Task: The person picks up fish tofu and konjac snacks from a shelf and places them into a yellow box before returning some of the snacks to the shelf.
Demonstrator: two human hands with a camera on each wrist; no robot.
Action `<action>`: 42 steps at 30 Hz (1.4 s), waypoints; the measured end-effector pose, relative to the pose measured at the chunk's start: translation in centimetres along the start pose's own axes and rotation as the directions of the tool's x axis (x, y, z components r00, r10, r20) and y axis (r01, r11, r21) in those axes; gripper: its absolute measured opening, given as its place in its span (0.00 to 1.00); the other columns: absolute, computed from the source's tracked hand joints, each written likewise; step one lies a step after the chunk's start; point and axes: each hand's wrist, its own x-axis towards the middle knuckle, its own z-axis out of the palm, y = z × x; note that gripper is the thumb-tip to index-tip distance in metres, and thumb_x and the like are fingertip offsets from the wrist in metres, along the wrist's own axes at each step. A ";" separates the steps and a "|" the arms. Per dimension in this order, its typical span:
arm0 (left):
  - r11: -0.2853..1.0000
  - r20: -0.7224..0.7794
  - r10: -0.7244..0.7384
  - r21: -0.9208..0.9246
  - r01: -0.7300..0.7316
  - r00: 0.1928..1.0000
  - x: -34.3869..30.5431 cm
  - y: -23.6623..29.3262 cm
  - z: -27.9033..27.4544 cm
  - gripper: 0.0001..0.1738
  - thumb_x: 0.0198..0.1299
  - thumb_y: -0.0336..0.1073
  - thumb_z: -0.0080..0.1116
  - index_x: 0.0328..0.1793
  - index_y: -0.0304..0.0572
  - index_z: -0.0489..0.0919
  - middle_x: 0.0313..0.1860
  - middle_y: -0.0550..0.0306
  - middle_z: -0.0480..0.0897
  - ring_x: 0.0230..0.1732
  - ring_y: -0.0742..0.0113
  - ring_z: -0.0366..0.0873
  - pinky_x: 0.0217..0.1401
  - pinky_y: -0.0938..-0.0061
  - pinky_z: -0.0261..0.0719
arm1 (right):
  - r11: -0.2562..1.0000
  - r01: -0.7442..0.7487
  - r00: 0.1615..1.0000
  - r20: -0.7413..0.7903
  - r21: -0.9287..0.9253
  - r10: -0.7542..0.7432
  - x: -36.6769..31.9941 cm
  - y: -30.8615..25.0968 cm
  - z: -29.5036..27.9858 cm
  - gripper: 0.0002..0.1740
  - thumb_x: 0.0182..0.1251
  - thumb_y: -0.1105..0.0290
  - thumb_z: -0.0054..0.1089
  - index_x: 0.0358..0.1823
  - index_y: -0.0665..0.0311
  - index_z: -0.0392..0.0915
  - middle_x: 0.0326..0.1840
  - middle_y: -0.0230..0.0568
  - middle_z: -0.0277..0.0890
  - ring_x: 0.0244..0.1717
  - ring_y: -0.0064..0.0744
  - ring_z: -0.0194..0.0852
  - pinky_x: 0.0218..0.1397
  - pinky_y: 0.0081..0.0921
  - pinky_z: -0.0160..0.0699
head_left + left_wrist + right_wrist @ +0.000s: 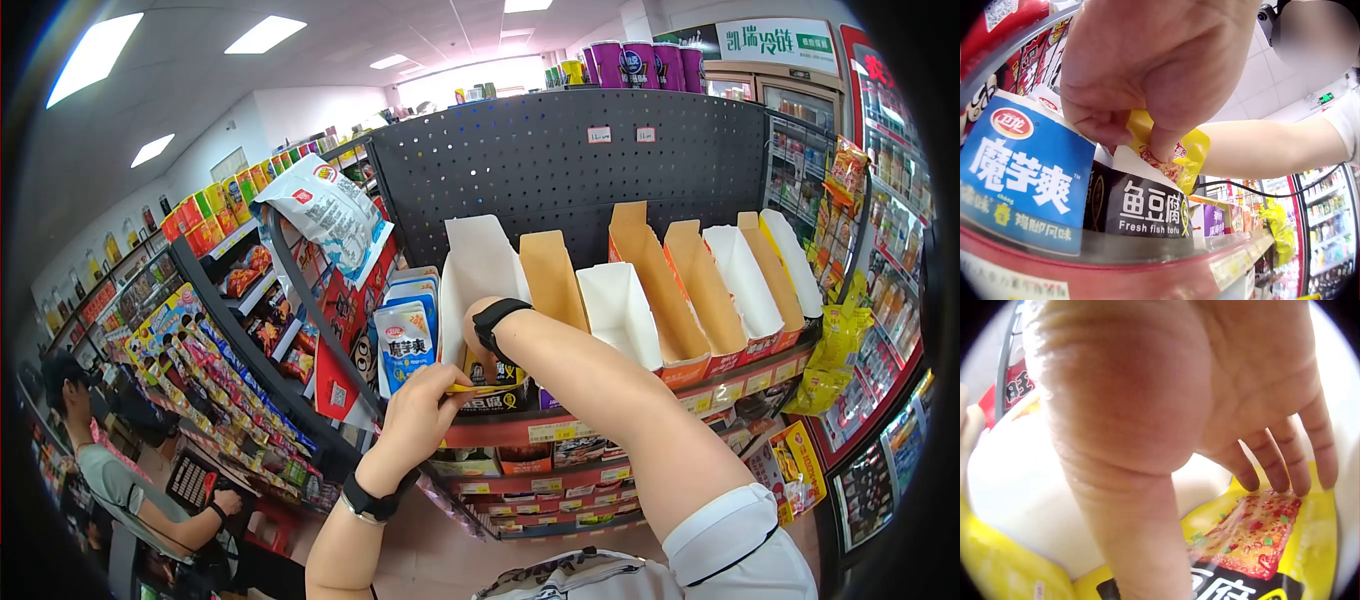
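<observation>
Left hand (pixel 412 418) and right hand (pixel 1194 412) at the fish tofu box (pixel 1150 215)

The box, black-fronted and lettered "Fresh fish tofu", stands at the front of a red-edged shelf (pixel 1122 276). My left hand, at its front edge, has thumb and fingers closed in a pinch on the held packet (pixel 1197 154), a yellow pouch that shows above the box's front wall. My right hand reaches inside the box: its four fingers are extended and slightly spread, their tips touching the upper part of the lower packet (pixel 1272 519), also yellow, which lies in the box; the thumb points down in front of it. Directly beside, on my left, stands a blue carton (pixel 1029 172) with blue-and-white packets (pixel 408 325). To my right runs a row of open-topped cartons (pixel 625 320), backed by a dark perforated panel (pixel 560 165).
</observation>
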 end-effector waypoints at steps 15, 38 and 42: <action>1.000 -0.016 -0.014 -0.009 0.014 1.000 0.1 0.2 0.1 0.06 0.52 0.27 0.57 0.35 0.36 0.74 0.30 0.50 0.75 0.37 0.53 0.73 0.40 0.69 0.70 | 1.000 0.001 1.000 -0.030 -0.002 -0.001 0.6 0.2 0.6 0.23 0.50 0.62 0.63 0.50 0.59 0.77 0.55 0.46 0.71 0.55 0.51 0.69 0.57 0.50 0.63; 0.999 0.017 0.032 0.007 -0.032 0.999 0.2 -0.5 -0.1 0.06 0.51 0.27 0.58 0.34 0.35 0.73 0.31 0.49 0.75 0.37 0.52 0.72 0.41 0.67 0.69 | 0.879 0.105 0.993 0.096 -0.464 -0.068 1.7 -1.7 0.9 0.22 0.55 0.61 0.59 0.54 0.51 0.75 0.54 0.36 0.74 0.53 0.51 0.71 0.50 0.64 0.62; 1.000 0.016 -0.021 -0.008 0.021 1.000 0.3 -0.3 -0.2 0.06 0.51 0.27 0.57 0.35 0.35 0.74 0.31 0.49 0.75 0.37 0.52 0.72 0.41 0.68 0.69 | 0.896 0.164 0.986 0.049 -0.414 -0.158 -0.2 -1.6 0.2 0.22 0.55 0.61 0.59 0.54 0.51 0.75 0.51 0.36 0.75 0.52 0.51 0.73 0.51 0.60 0.64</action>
